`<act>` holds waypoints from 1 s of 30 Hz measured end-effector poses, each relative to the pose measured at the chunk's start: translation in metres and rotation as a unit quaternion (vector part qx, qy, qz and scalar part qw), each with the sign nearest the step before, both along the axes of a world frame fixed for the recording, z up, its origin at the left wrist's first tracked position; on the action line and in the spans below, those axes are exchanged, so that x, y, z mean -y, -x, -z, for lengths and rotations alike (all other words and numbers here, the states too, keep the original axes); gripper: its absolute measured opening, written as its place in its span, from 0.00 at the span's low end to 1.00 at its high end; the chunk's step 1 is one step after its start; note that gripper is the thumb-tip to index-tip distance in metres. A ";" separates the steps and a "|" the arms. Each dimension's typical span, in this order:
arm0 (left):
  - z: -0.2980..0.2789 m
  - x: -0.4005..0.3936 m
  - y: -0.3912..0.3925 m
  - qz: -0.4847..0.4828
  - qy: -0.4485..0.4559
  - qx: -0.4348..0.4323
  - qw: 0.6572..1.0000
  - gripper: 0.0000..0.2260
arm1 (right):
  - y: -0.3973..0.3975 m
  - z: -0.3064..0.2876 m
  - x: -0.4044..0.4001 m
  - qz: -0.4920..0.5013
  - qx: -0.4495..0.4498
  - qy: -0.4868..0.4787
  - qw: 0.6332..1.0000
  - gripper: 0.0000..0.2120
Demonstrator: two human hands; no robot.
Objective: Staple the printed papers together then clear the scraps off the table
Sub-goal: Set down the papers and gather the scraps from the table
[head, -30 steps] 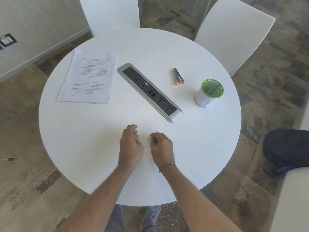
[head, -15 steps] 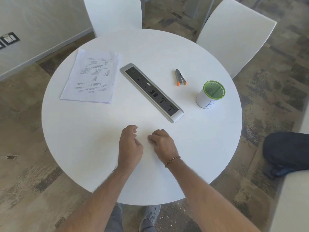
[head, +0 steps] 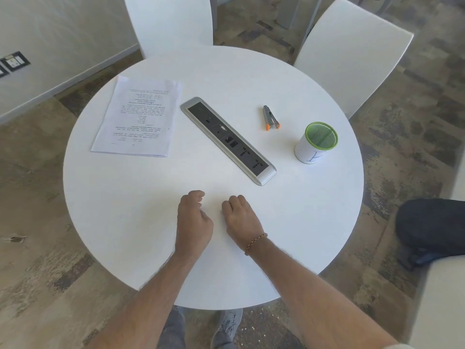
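Observation:
The stack of printed papers (head: 137, 117) lies flat at the table's far left. A grey and orange stapler (head: 270, 118) rests at the far right, past the power strip. Both hands sit side by side on the round white table (head: 125, 210), near its front edge. My left hand (head: 192, 222) is curled into a loose fist, and a small white bit shows between its thumb and fingers. My right hand (head: 241, 220) has its fingers bent, tips pressed to the tabletop. White scraps are hard to make out against the white surface.
A silver and black power strip (head: 227, 139) runs diagonally across the table's middle. A white cup with a green mesh rim (head: 315, 143) stands at the right. Two white chairs (head: 352, 54) stand behind the table. A dark bag (head: 430, 230) lies on the floor at the right.
My right hand has shifted slightly right and lowered its fingertips onto the table, widening the gap between the hands. The small white bit seen between them a second ago no longer shows.

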State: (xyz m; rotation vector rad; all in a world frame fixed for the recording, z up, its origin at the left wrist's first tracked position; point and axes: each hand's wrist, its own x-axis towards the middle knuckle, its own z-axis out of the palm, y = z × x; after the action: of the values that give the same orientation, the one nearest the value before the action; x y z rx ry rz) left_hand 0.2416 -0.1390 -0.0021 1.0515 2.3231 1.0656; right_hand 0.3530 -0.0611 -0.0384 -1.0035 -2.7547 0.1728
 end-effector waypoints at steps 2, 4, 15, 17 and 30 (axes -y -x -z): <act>0.000 0.001 0.000 0.000 0.000 -0.001 1.000 0.22 | 0.002 -0.003 0.000 0.003 0.024 0.002 1.000 0.16; 0.001 0.002 0.000 0.004 0.002 -0.003 1.000 0.22 | 0.002 -0.005 -0.001 0.012 0.022 0.037 0.999 0.16; 0.006 -0.004 -0.008 0.020 0.007 0.017 1.000 0.21 | -0.040 -0.039 -0.034 0.287 -0.303 0.480 0.772 0.08; 0.004 -0.011 -0.010 0.032 0.005 0.024 0.999 0.20 | -0.049 -0.045 -0.045 0.290 -0.357 0.496 0.737 0.09; -0.028 -0.080 -0.020 0.076 -0.048 0.026 0.996 0.11 | -0.086 -0.110 -0.145 0.332 -0.487 0.433 0.683 0.17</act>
State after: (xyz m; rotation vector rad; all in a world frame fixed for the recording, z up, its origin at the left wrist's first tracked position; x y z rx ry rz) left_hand 0.2617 -0.0588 0.0263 1.2012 2.1318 1.1413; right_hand 0.4393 0.0834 0.0713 -1.4119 -1.1387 1.4578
